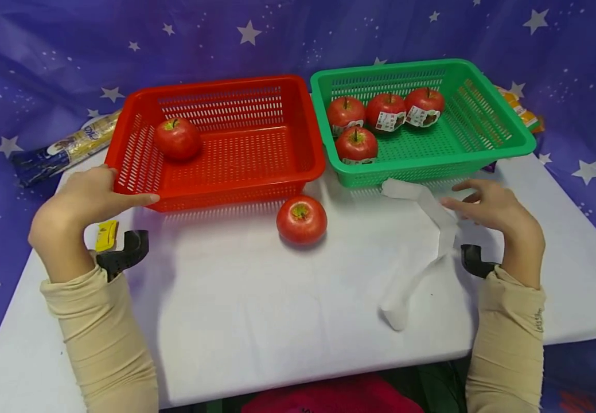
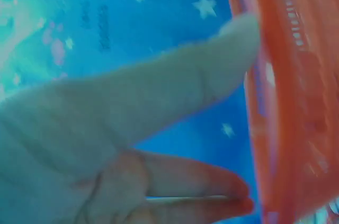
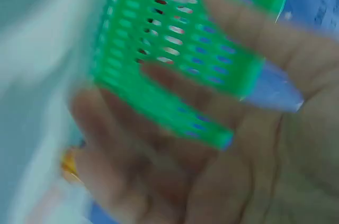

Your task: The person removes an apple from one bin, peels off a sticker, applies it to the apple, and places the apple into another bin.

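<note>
My left hand (image 1: 85, 196) is at the near left corner of the red basket (image 1: 215, 198). Its thumb and fingers reach out fairly straight against the outside of the rim, as the left wrist view shows too. One apple (image 1: 178, 139) sits inside that basket. Another apple (image 1: 302, 220) rests on the table in front of it. My right hand (image 1: 501, 209) hovers with loosely bent, spread fingers beside a long white paper strip (image 1: 446, 229); nothing is seen gripped. Several apples, some with printed labels, such as this apple (image 1: 424, 106), lie in the green basket (image 1: 432, 166).
A blue and gold packet (image 1: 67, 148) lies left of the red basket. A small yellow packet (image 1: 106, 235) is by my left wrist. An orange packet (image 1: 522, 112) shows behind the green basket. The white table (image 1: 256, 321) meets a purple starry cloth (image 1: 328, 34).
</note>
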Motion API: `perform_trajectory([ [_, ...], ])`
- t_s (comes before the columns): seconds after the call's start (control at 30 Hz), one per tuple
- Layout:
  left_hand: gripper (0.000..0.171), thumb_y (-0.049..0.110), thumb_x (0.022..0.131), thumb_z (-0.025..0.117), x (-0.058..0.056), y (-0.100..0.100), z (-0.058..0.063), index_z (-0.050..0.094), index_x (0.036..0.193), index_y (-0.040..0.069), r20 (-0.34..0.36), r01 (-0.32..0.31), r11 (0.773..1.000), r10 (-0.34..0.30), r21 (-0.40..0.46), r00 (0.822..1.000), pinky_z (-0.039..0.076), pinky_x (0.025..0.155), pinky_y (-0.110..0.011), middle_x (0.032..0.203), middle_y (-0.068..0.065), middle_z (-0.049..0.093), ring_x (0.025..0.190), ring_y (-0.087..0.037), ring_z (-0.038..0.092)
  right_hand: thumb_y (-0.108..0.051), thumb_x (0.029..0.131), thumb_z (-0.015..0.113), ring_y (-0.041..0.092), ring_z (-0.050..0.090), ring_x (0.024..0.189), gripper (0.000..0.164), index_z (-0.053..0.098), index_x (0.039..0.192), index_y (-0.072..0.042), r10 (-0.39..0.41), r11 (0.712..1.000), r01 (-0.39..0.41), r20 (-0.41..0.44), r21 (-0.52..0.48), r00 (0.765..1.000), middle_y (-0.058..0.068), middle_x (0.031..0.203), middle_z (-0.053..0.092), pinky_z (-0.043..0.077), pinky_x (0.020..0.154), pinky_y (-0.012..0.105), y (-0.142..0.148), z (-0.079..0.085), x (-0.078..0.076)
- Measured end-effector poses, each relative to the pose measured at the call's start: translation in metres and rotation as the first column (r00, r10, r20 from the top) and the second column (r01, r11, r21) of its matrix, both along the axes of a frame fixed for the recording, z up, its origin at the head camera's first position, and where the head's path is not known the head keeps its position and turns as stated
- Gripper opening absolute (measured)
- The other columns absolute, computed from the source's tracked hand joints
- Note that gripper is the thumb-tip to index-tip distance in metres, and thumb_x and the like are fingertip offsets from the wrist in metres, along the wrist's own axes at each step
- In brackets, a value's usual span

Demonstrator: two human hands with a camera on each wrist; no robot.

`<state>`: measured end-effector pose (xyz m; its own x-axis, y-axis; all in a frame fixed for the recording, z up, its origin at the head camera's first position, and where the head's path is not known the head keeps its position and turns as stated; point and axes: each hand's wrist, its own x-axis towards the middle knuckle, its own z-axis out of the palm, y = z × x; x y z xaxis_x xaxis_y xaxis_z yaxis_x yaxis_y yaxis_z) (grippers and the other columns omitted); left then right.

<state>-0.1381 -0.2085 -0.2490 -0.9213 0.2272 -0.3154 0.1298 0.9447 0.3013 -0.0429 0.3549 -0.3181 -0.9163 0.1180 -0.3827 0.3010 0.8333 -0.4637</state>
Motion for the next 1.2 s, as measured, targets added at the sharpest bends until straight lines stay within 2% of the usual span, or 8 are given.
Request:
perform_trajectory([
  [0.2, 0.048, 0.044, 0.088, 0.066, 0.034, 0.066, 0.009, 0.059, 0.103, -0.001, -0.094, 0.278, 0.959, -0.272, 0.057, 0.958, 0.046, 0.067, -0.037, 0.082, -0.008, 0.059, 0.077, -0.024, 0.057, -0.030, 0.090, 0.064, 0.020, 0.059, 0.072, 0.035, 0.053, 0.097, 0.003, 0.090, 0.990, -0.083, 0.062, -0.116, 0.994, 0.015, 0.082, 0.055, 0.053, 0.059, 0.031, -0.024, -0.017, -0.013],
  [0.3, 0.042, 0.041, 0.089, 0.066, 0.058, 0.128, 0.001, 0.065, 0.112, 0.005, -0.147, 0.508, 0.840, -0.487, 0.191, 0.861, 0.050, 0.074, -0.035, 0.087, -0.004, 0.065, 0.078, -0.017, 0.060, -0.021, 0.087, 0.063, 0.015, 0.060, 0.056, 0.032, 0.055, 0.102, 0.007, 0.091, 0.994, -0.089, 0.024, -0.070, 0.996, 0.021, 0.076, 0.059, 0.052, 0.058, 0.033, -0.044, -0.012, -0.016],
  [0.4, 0.051, 0.048, 0.091, 0.060, 0.075, 0.196, -0.022, 0.065, 0.123, 0.008, -0.106, 0.584, 0.740, -0.586, 0.334, 0.803, 0.050, 0.081, -0.029, 0.112, -0.003, 0.069, 0.087, -0.013, 0.063, -0.016, 0.088, 0.058, 0.016, 0.062, 0.051, 0.059, 0.038, 0.137, 0.013, 0.068, 0.995, -0.069, -0.012, -0.070, 0.998, 0.031, 0.093, 0.067, 0.053, 0.061, 0.034, -0.066, -0.004, -0.014],
  [0.57, 0.047, 0.055, 0.091, 0.055, 0.080, 0.272, -0.064, 0.064, 0.112, 0.014, -0.073, 0.524, 0.711, -0.559, 0.469, 0.826, 0.043, 0.084, -0.024, 0.090, 0.004, 0.066, 0.082, -0.009, 0.058, -0.023, 0.093, 0.058, 0.017, 0.062, 0.048, 0.075, 0.019, 0.150, 0.006, 0.064, 0.967, -0.090, -0.114, -0.238, 0.991, 0.005, 0.064, 0.065, 0.051, 0.054, 0.029, -0.099, -0.001, -0.009],
  [0.77, 0.023, 0.029, 0.090, 0.068, 0.068, 0.285, -0.095, 0.068, 0.106, 0.012, 0.002, 0.268, 0.675, -0.371, 0.687, 0.929, 0.048, 0.090, -0.021, 0.106, 0.002, 0.072, 0.100, -0.010, 0.067, -0.024, 0.100, 0.051, 0.014, 0.065, 0.052, 0.059, 0.030, 0.148, 0.003, -0.001, 0.769, -0.144, -0.226, -0.623, 0.974, -0.004, 0.065, 0.066, 0.056, 0.055, 0.030, -0.107, -0.010, -0.008],
  [0.87, 0.032, 0.018, 0.090, 0.067, 0.065, 0.287, -0.105, 0.066, 0.120, 0.006, 0.135, 0.096, 0.599, -0.328, 0.795, 0.935, 0.053, 0.086, -0.022, 0.120, -0.009, 0.068, 0.108, -0.020, 0.067, -0.013, 0.096, 0.057, 0.014, 0.062, 0.047, 0.043, 0.048, 0.134, 0.006, -0.064, 0.722, -0.187, -0.334, -0.666, 0.941, -0.002, 0.059, 0.065, 0.054, 0.049, 0.029, -0.103, -0.014, -0.007],
  [1.0, 0.038, 0.009, 0.088, 0.066, 0.063, 0.290, -0.114, 0.062, 0.126, 0.003, 0.284, -0.097, 0.503, -0.308, 0.859, 0.908, 0.052, 0.082, -0.020, 0.121, -0.014, 0.067, 0.107, -0.019, 0.066, -0.003, 0.085, 0.070, 0.015, 0.058, 0.042, 0.016, 0.063, 0.097, 0.006, -0.151, 0.779, -0.176, -0.452, -0.602, 0.879, -0.002, 0.055, 0.062, 0.049, 0.044, 0.028, -0.097, -0.015, -0.005],
  [1.2, 0.035, 0.003, 0.086, 0.067, 0.060, 0.292, -0.122, 0.064, 0.120, -0.003, 0.336, -0.241, 0.392, -0.192, 0.888, 0.922, 0.052, 0.083, -0.021, 0.113, -0.019, 0.069, 0.103, -0.022, 0.068, -0.017, 0.076, 0.082, 0.009, 0.064, 0.060, 0.017, 0.075, 0.083, -0.004, -0.021, 0.915, -0.156, -0.431, -0.371, 0.902, -0.006, 0.070, 0.070, 0.050, 0.055, 0.022, -0.089, -0.017, -0.002],
])
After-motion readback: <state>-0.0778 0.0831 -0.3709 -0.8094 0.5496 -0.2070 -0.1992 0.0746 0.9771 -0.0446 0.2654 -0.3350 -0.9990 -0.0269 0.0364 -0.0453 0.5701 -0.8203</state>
